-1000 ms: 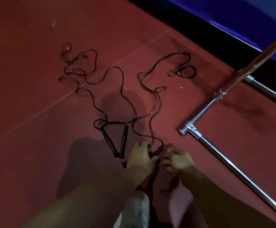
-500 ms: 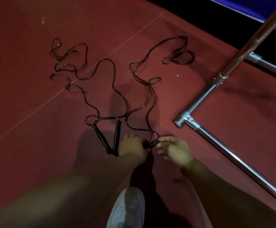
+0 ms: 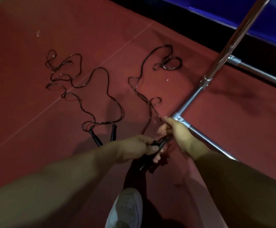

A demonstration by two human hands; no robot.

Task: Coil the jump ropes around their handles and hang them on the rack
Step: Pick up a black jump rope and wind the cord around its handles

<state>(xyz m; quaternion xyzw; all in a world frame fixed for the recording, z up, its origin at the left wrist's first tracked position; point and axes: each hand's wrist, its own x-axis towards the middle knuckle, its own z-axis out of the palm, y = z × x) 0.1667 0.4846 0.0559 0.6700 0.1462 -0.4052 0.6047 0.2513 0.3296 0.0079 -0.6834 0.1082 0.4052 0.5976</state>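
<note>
Now: both hands on one rope's handles, a second rope on the floor

Leftmost, one black jump rope [image 3: 91, 89] lies loose on the red floor [image 3: 27, 112], its cord in tangled loops and its two handles [image 3: 112, 133] side by side at the near end, partly hidden behind the left forearm. Beside it, to the right, a second jump rope [image 3: 143, 86] trails from a small coil near the rack back toward the person, so there are two ropes in all.

At centre, the left hand [image 3: 134, 149] is curled round the black handles of that second rope [image 3: 157, 146], gripping them above the floor; how many handles sit in the fist is hard to tell. Just to its right, the right hand [image 3: 175, 134] has its fingers closed on the upper end of the same handles, where the cord leaves them; the hand is blurred, so the exact pinch cannot be told.

One white shoe [image 3: 125, 209] shows below the hands. Farthest right stands one chrome rack [image 3: 199, 134], its base tubes meeting at a corner joint close to the right hand and an upright pole rising toward the blue wall [image 3: 232, 12].
</note>
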